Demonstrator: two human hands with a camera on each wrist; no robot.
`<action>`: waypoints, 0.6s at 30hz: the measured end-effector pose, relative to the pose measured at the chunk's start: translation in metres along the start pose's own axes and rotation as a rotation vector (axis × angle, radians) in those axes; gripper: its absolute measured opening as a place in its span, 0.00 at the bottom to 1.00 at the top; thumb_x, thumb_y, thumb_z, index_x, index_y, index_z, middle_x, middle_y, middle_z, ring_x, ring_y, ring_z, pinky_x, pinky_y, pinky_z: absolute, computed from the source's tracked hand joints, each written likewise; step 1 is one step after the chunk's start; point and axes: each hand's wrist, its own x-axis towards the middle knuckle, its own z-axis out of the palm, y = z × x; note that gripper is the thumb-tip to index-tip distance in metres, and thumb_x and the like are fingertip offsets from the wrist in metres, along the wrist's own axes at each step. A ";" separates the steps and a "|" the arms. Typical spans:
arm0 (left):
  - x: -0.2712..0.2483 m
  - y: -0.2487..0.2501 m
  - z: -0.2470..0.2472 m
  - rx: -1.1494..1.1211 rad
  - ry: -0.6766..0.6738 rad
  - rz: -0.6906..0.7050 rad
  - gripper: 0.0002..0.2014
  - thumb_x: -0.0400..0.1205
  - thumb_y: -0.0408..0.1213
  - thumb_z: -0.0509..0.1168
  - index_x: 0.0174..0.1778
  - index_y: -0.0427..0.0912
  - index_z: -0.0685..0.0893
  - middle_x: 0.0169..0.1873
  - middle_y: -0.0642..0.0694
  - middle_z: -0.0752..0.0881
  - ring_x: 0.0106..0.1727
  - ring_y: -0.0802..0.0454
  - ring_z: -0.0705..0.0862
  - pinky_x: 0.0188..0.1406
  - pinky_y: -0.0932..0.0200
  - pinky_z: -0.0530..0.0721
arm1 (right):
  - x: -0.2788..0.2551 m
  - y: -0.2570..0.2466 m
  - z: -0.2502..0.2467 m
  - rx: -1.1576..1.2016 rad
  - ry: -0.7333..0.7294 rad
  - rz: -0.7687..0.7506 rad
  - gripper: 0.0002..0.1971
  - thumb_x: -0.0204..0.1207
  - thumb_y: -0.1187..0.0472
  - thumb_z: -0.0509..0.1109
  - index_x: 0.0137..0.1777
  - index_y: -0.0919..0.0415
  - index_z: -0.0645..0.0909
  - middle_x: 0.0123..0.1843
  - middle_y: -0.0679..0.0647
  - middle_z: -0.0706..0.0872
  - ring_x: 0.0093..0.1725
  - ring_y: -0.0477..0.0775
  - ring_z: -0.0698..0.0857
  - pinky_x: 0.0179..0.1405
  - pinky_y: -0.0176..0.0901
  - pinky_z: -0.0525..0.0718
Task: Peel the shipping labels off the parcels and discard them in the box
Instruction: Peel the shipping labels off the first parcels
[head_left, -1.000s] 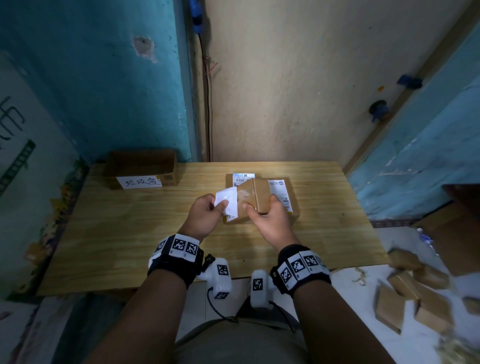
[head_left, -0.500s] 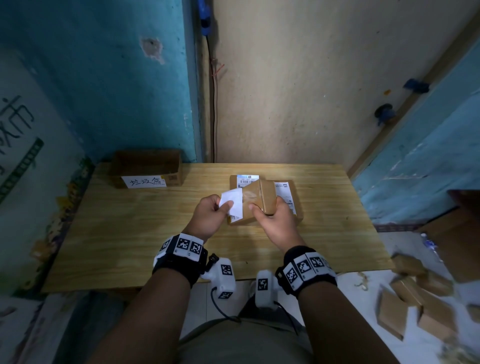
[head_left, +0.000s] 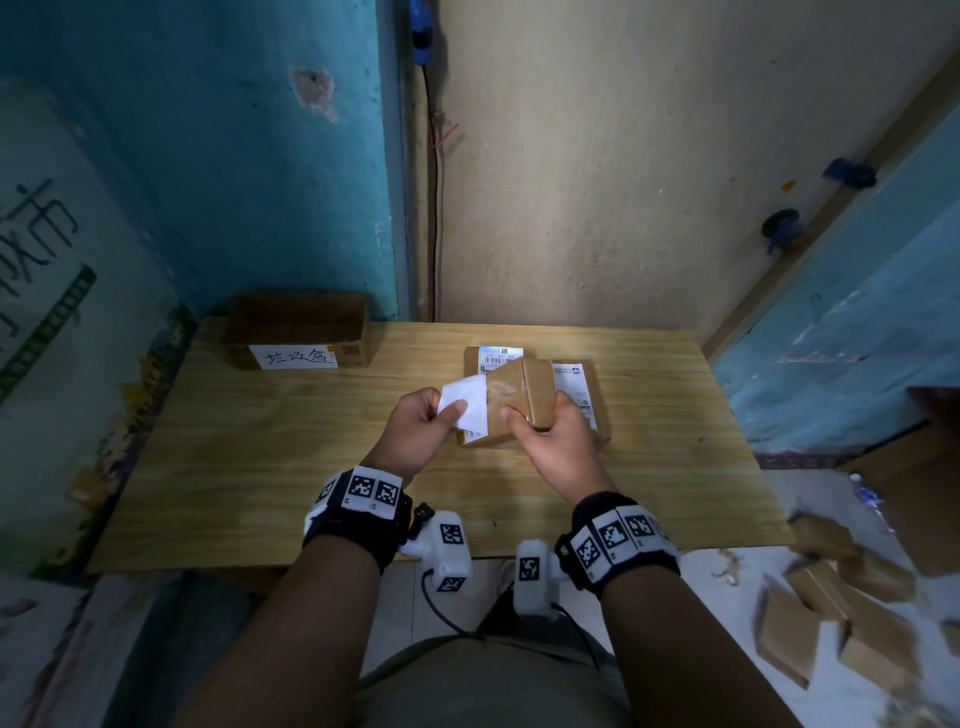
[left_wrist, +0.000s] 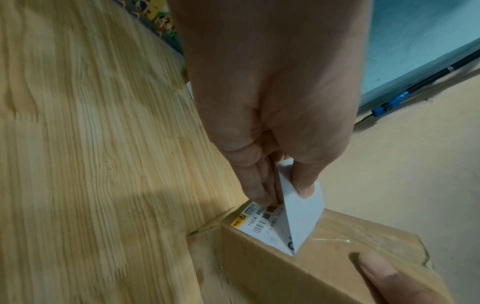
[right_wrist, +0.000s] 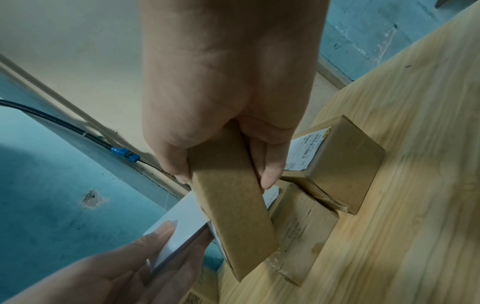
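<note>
Fingers (left_wrist: 259, 185) pinching half-peeled label (head_left: 467, 405), right hand (head_left: 550, 441) gripping parcel (head_left: 524, 395)

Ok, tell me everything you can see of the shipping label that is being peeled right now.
The shipping label is a white paper sticker with black barcodes, small print and a yellow mark at one corner. It is partly peeled: the lifted flap shows its plain white back, while the printed part nearer the yellow corner still lies on the brown cardboard parcel. The left hand pinches the flap between thumb and fingers. The right hand grips the parcel, held tilted above other parcels on the wooden table.
</note>
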 end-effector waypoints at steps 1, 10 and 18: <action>0.000 0.000 -0.001 -0.007 -0.007 -0.008 0.16 0.85 0.34 0.67 0.31 0.43 0.75 0.26 0.52 0.83 0.32 0.54 0.80 0.39 0.56 0.79 | 0.000 0.000 0.000 -0.008 0.000 -0.001 0.16 0.75 0.48 0.79 0.59 0.52 0.84 0.50 0.44 0.91 0.51 0.40 0.90 0.53 0.41 0.87; -0.006 0.001 -0.001 -0.114 -0.049 -0.045 0.12 0.85 0.33 0.67 0.36 0.38 0.75 0.40 0.35 0.81 0.45 0.44 0.78 0.48 0.48 0.77 | -0.002 0.002 -0.003 -0.053 0.012 0.003 0.16 0.76 0.48 0.78 0.59 0.54 0.84 0.50 0.44 0.91 0.50 0.40 0.89 0.51 0.38 0.86; -0.008 0.002 0.000 -0.078 -0.046 -0.009 0.17 0.85 0.34 0.67 0.30 0.42 0.72 0.29 0.41 0.76 0.31 0.53 0.74 0.34 0.59 0.74 | -0.003 0.000 -0.004 -0.085 0.025 0.000 0.19 0.77 0.49 0.78 0.63 0.56 0.83 0.52 0.45 0.91 0.51 0.42 0.89 0.47 0.30 0.82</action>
